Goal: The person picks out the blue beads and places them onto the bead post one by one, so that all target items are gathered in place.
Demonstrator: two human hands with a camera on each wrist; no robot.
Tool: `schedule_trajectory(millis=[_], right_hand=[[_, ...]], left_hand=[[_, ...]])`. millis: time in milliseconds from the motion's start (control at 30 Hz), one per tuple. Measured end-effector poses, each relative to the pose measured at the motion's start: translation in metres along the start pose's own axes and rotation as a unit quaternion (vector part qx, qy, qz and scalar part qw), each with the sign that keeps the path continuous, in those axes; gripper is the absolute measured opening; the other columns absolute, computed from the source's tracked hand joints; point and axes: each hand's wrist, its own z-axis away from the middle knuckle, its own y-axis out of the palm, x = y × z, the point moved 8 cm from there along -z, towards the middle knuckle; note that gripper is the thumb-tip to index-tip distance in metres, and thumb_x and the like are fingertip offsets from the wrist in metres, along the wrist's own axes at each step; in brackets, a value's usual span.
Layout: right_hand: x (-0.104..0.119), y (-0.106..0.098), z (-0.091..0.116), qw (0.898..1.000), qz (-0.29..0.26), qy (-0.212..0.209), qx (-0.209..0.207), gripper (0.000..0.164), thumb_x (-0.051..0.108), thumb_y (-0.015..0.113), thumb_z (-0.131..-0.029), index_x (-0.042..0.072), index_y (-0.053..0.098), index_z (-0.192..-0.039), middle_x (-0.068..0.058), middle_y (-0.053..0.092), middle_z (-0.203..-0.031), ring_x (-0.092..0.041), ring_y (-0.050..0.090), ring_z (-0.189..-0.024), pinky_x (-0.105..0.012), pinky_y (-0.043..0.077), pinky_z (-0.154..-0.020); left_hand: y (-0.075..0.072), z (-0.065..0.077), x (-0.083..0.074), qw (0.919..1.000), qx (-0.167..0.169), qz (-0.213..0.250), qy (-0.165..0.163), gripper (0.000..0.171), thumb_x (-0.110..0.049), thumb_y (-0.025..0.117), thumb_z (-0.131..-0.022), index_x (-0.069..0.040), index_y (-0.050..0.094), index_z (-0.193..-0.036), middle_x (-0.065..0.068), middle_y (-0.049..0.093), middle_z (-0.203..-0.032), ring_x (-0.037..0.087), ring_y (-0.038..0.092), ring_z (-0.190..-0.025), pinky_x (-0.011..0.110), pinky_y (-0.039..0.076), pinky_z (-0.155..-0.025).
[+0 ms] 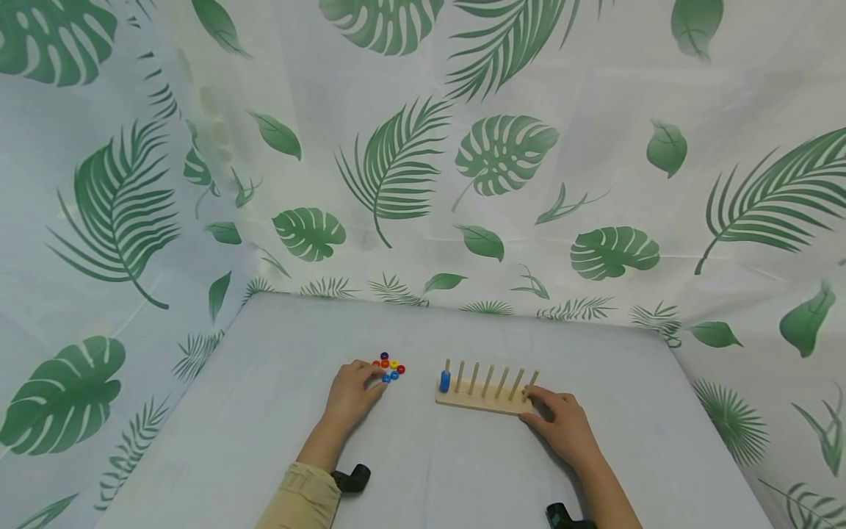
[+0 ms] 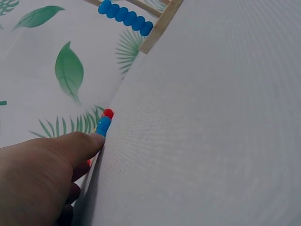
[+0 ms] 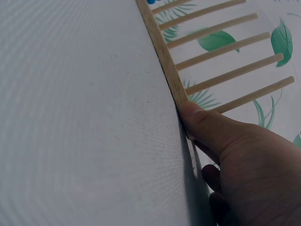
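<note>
My left hand (image 1: 350, 393) is at the near side of a small group of loose beads, with a blue bead (image 1: 386, 378) between its thumb and index fingertips. The thumb (image 2: 96, 140) overlaps the lower part of the blue beads in the left wrist view. Another blue bead (image 1: 394, 375) lies right beside it. My right hand (image 1: 562, 426) grips the right end of a wooden peg board (image 1: 463, 400), thumb on its front edge. Blue beads (image 1: 445, 381) are stacked on the leftmost upright peg; the other pegs are bare.
A red bead (image 1: 401, 369), a yellow bead (image 1: 394, 364), a dark purple bead (image 1: 385, 355) and orange-red beads (image 1: 385, 364) lie behind the blue ones. The table (image 1: 423, 455) has a white cover. Leaf-printed sheets (image 1: 410, 272) rise along its back and sides.
</note>
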Motion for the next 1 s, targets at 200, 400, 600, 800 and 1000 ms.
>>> schedule_trajectory(millis=[200, 400, 600, 800, 1000], right_hand=[[0.0003, -0.0001, 0.0001, 1.0, -0.002, 0.004, 0.003, 0.063, 0.054, 0.073, -0.082, 0.021, 0.06, -0.134, -0.011, 0.062, -0.13, -0.035, 0.054, -0.116, -0.06, 0.044, -0.096], [0.0011, -0.0008, -0.0001, 1.0, -0.005, 0.005, 0.004, 0.062, 0.053, 0.073, -0.082, 0.021, 0.06, -0.134, -0.012, 0.061, -0.131, -0.036, 0.053, -0.117, -0.061, 0.044, -0.096], [0.0016, -0.0007, 0.0001, 1.0, -0.008, 0.003, 0.006, 0.062, 0.052, 0.074, -0.082, 0.021, 0.06, -0.134, -0.012, 0.061, -0.131, -0.036, 0.053, -0.117, -0.061, 0.044, -0.096], [0.0009, -0.0004, -0.0002, 1.0, -0.009, 0.004, 0.005, 0.063, 0.053, 0.073, -0.082, 0.022, 0.06, -0.135, -0.012, 0.061, -0.131, -0.035, 0.054, -0.117, -0.061, 0.044, -0.096], [0.0007, -0.001, 0.0, 1.0, -0.01, 0.009, 0.005, 0.063, 0.054, 0.073, -0.082, 0.022, 0.06, -0.135, -0.011, 0.061, -0.131, -0.035, 0.054, -0.118, -0.061, 0.044, -0.097]], left_hand=[[-0.0016, 0.0005, -0.0013, 0.9999, 0.0, 0.011, -0.002, 0.02, -0.033, 0.077, -0.085, -0.022, 0.074, -0.101, 0.001, 0.067, -0.109, 0.024, 0.06, -0.105, 0.042, 0.05, -0.093], [-0.001, 0.0008, -0.0014, 1.0, 0.004, 0.001, -0.004, 0.024, -0.035, 0.077, -0.086, -0.022, 0.074, -0.106, 0.001, 0.067, -0.111, 0.025, 0.06, -0.107, 0.042, 0.05, -0.094], [-0.0022, 0.0011, -0.0024, 1.0, -0.004, -0.004, 0.004, 0.02, -0.034, 0.077, -0.086, -0.024, 0.074, -0.102, 0.0, 0.066, -0.108, 0.024, 0.059, -0.104, 0.042, 0.05, -0.092], [-0.0015, 0.0017, -0.0007, 1.0, -0.009, -0.001, -0.001, 0.018, -0.033, 0.077, -0.085, -0.023, 0.074, -0.1, 0.0, 0.066, -0.108, 0.025, 0.059, -0.105, 0.043, 0.05, -0.092], [0.0, 0.0016, 0.0, 1.0, -0.004, 0.001, -0.005, 0.018, -0.034, 0.077, -0.086, -0.022, 0.074, -0.099, 0.001, 0.066, -0.11, 0.026, 0.059, -0.107, 0.044, 0.05, -0.094]])
